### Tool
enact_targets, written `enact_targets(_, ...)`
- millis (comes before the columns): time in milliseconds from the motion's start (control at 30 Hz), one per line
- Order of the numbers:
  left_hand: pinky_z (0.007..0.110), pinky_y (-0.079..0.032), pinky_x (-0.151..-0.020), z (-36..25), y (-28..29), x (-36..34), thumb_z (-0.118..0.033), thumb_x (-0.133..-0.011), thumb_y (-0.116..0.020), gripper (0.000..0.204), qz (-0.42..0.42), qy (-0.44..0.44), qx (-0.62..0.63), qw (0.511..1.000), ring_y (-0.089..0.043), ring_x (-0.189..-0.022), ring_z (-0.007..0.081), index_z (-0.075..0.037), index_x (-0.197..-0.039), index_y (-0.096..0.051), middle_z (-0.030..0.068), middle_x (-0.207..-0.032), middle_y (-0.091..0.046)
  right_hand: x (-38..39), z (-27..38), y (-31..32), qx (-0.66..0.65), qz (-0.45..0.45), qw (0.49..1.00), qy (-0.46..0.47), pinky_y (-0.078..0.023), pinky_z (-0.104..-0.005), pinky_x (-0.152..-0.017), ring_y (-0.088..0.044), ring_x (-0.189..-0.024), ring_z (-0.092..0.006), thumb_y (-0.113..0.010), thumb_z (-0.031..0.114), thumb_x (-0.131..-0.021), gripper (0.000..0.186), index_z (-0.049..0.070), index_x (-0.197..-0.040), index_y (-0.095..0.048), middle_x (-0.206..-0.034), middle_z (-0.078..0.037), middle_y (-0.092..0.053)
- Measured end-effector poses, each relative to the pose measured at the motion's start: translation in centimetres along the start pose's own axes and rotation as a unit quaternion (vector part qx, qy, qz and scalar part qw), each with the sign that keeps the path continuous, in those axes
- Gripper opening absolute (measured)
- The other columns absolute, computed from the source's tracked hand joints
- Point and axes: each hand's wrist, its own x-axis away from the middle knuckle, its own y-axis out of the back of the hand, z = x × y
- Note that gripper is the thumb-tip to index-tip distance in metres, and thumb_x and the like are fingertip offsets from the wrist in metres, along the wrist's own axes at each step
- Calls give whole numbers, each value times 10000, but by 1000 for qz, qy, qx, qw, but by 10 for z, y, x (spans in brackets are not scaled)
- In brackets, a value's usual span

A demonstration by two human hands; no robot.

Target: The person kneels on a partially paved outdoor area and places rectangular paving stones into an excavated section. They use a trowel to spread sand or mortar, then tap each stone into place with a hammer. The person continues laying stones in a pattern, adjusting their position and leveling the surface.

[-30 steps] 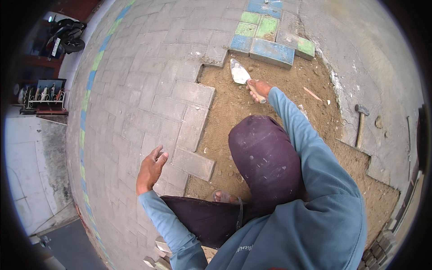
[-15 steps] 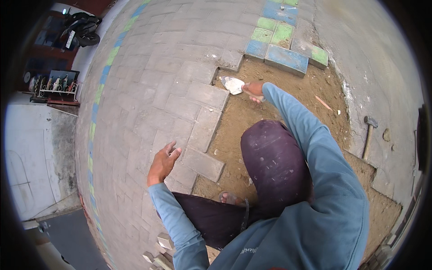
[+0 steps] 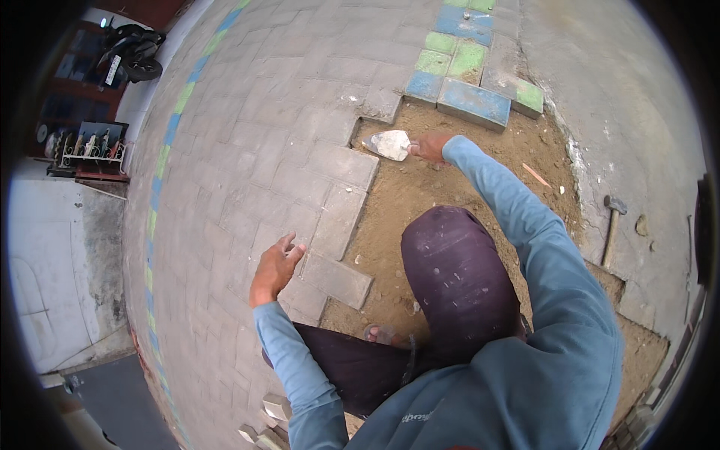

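Head view, looking straight down: the person crouches at the edge of a patch of bare sand (image 3: 465, 187), both arms in blue sleeves. One trowel (image 3: 388, 144) is in play, and the right hand (image 3: 430, 146) has it, fingers wrapped tight around the handle, arm stretched far forward. The pale blade lies flat and points left, its tip just beside the stepped edge of the grey paving (image 3: 285, 142), right at the sand's upper left corner.

Left hand (image 3: 274, 268) now: it holds nothing, fingers loosely spread and a little curled, set down on the grey pavers. Whether the palm presses the stone I cannot tell. Just to its right sits one paver (image 3: 337, 279) jutting into the sand, at the edge of the laid field.

Count the coloured blocks (image 3: 475, 103) beyond the sand: two blue ones along the sand's far edge, three green ones next to them, with more up at the top rim. One hammer (image 3: 612, 225) lies on the concrete to the right, head up, handle down, well apart from both hands. One thin orange stick (image 3: 535, 175) lies on the sand near the right sleeve. A few loose pavers (image 3: 266, 427) are stacked at the bottom by the left elbow; the exact number is unclear. One motorbike (image 3: 129, 52) stands parked top left.
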Motion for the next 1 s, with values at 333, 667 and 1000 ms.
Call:
enact_targets(333, 427, -489, -1043, -22, -12, -8, -386, -986, -623, 594, 36, -35, 19, 999, -626, -1250, 390, -38, -1460, -541, 279, -1334, -640, 73, -101, -71, -111, -210, 963, -126, -553, -486, -743, -700, -753, -349, -437, 470, -1065, 523, 54, -1364, -539, -975, -227, -706)
enact_targets(667, 416, -487, -1045, -32, -34, -30, -386, -988, -626, 615, 58, -75, 32, 995, -625, -1256, 377, -7, -1463, -527, 290, -1336, -635, 35, -88, -49, -155, -241, 942, -173, -545, -499, -682, -691, -655, -374, -434, 416, -1068, 494, -31, -1253, -533, -812, -240, -690)
enact_targets(1000, 418, -494, -1037, 16, -12, -12, -365, -992, -628, 606, 21, 20, -17, 999, -620, -1269, 362, 5, -1460, -525, 280, -1342, -636, 225, -134, -110, -322, -255, 865, -290, -489, -392, -452, -605, -500, -232, -398, 532, -1069, 587, -1, -1286, -513, -679, -133, -584)
